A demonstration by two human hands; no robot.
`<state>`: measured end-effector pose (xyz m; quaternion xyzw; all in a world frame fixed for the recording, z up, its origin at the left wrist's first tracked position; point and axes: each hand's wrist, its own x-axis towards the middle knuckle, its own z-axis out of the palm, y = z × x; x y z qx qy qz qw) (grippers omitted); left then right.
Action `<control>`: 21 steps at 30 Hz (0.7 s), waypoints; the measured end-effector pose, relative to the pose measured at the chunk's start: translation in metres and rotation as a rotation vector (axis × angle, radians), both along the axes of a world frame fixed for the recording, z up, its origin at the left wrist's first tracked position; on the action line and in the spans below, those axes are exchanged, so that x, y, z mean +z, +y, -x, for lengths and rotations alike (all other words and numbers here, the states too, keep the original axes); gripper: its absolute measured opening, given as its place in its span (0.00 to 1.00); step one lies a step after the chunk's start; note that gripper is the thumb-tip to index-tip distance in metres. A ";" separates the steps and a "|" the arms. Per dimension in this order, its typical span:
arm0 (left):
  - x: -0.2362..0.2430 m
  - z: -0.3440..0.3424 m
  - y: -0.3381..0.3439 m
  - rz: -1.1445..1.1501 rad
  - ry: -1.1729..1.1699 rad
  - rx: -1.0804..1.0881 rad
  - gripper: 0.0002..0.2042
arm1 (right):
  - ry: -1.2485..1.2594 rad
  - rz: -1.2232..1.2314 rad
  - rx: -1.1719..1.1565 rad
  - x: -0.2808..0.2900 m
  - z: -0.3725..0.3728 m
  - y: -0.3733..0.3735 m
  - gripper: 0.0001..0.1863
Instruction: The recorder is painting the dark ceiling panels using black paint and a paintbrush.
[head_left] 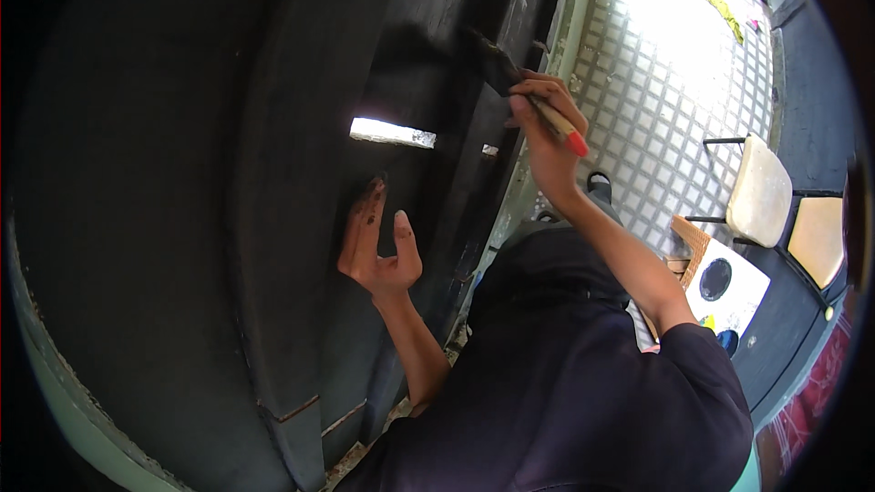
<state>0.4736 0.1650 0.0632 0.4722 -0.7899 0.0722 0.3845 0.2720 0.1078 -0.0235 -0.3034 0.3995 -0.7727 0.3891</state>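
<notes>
A large black door (292,109) with raised trim fills the left and middle of the view. My right hand (549,118) grips a paintbrush (576,140) by its wooden handle, which ends in a red tip. The brush's dark head points up and left over the door's edge; whether its bristles touch the surface is hard to see. Lower down, my left hand (378,251) is held with fingers stretched and thumb apart, its fingertips smudged dark, against or very near the door. A bright rectangular slot (392,132) lies just above those fingers.
Behind my right arm, a white-topped stand (749,284) carries a round black-filled container (715,280). A pale chair (761,191) stands beyond it. A yellow strip of material (720,5) lies on the tiled floor (638,146), and a light green door frame (572,18) runs alongside.
</notes>
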 end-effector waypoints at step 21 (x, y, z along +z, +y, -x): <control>-0.011 0.059 0.038 -0.117 0.409 0.446 0.13 | -0.805 -0.832 0.424 -0.172 0.205 -0.001 0.13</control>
